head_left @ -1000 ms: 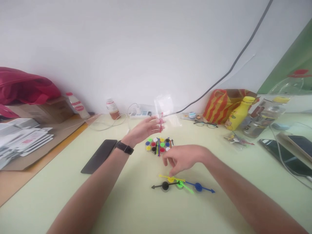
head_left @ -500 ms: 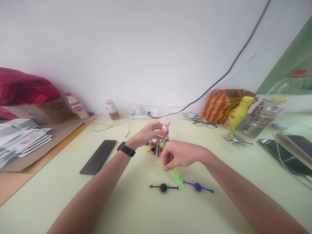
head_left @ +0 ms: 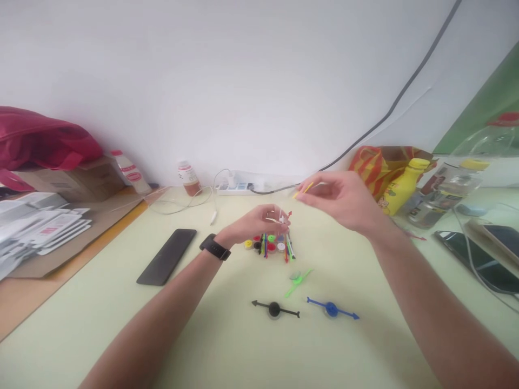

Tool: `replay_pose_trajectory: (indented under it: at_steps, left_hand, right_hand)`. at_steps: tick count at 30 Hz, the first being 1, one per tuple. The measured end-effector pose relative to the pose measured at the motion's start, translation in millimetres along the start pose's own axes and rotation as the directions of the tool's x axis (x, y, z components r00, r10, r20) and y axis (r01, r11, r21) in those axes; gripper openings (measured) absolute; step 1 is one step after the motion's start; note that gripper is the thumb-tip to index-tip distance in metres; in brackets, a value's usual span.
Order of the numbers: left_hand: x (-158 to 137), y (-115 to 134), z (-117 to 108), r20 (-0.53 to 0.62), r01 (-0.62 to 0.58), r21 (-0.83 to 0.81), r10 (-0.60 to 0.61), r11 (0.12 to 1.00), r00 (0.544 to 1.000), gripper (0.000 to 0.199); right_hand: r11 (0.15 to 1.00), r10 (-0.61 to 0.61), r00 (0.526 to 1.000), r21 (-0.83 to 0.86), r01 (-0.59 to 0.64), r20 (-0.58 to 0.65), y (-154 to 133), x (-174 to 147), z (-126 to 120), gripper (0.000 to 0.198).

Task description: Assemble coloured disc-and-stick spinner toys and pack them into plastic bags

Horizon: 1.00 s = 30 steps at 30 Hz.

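Note:
My left hand (head_left: 263, 222), wearing a black watch, is closed on what looks like a clear plastic bag with white and red arrow pieces (head_left: 283, 220) at the fingertips. Raised in front of the wall, my right hand (head_left: 338, 197) pinches a yellow spinner arrow (head_left: 302, 192), partly hidden by the fingers. Below the left hand lies a group of coloured round discs (head_left: 271, 247) and thin arrows. Nearer to me, a green spinner (head_left: 298, 280) lies tilted, with a black spinner (head_left: 274, 309) and a blue spinner (head_left: 331, 309) in front of it.
A dark phone-like slab (head_left: 167, 256) lies on the left. White boxes (head_left: 52, 232) are stacked beyond it. Along the wall stand a small bottle (head_left: 189, 178) and a power strip (head_left: 235, 187). A yellow bottle (head_left: 405, 186), clear bottles and phones (head_left: 474, 259) occupy the right side.
My right hand has lifted the yellow arrow up and away from the table. The green spinner has turned, its arrow now slanting the other way. My left hand stays near the discs.

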<state>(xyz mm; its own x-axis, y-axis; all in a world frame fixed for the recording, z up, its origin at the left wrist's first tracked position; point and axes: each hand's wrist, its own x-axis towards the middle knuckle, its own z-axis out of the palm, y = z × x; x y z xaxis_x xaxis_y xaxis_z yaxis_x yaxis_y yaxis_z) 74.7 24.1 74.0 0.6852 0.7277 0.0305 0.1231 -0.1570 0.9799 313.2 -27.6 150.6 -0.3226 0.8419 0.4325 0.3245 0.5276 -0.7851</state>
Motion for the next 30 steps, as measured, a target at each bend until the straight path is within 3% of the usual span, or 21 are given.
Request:
replay_pose_trajectory:
  at_steps: [3, 6, 9, 18, 23, 30]
  left_hand:
    - [0.9, 0.2, 4.7, 0.027, 0.029, -0.023, -0.028, 0.999, 0.999, 0.034]
    - [0.4, 2.7, 8.2, 0.046, 0.067, -0.031, -0.065, 0.997, 0.997, 0.050]
    - [-0.6, 6.7, 9.6, 0.049, 0.083, -0.006, -0.082, 0.997, 0.995, 0.057]
    - [0.7, 6.3, 8.2, 0.064, 0.041, 0.030, -0.043, 0.999, 0.997, 0.047]
    - [-0.1, 7.4, 7.2, 0.056, 0.024, 0.046, -0.027, 0.999, 0.998, 0.047]
    - [1.2, 4.9, 5.4, 0.053, -0.002, 0.092, -0.003, 0.996, 0.999, 0.046]
  right_hand:
    - [0.987, -0.125, 0.960, -0.132, 0.094, -0.251, 2.1, 2.0, 1.5, 0.026]
    - [0.954, -0.172, 0.937, -0.287, 0.082, -0.305, 6.1, 4.1, 4.4, 0.021]
    - [0.916, -0.216, 0.942, -0.388, 0.104, -0.256, 9.5, 4.4, 4.5, 0.019]
    - [0.873, -0.214, 0.976, -0.442, 0.208, 0.037, 15.7, 3.9, 0.5, 0.030]
    - [0.893, -0.221, 0.975, -0.400, 0.208, 0.015, 16.8, 4.0, -2.6, 0.024]
    - [0.849, -0.170, 0.986, -0.506, 0.149, 0.005, 16.3, 1.0, -8.2, 0.022]
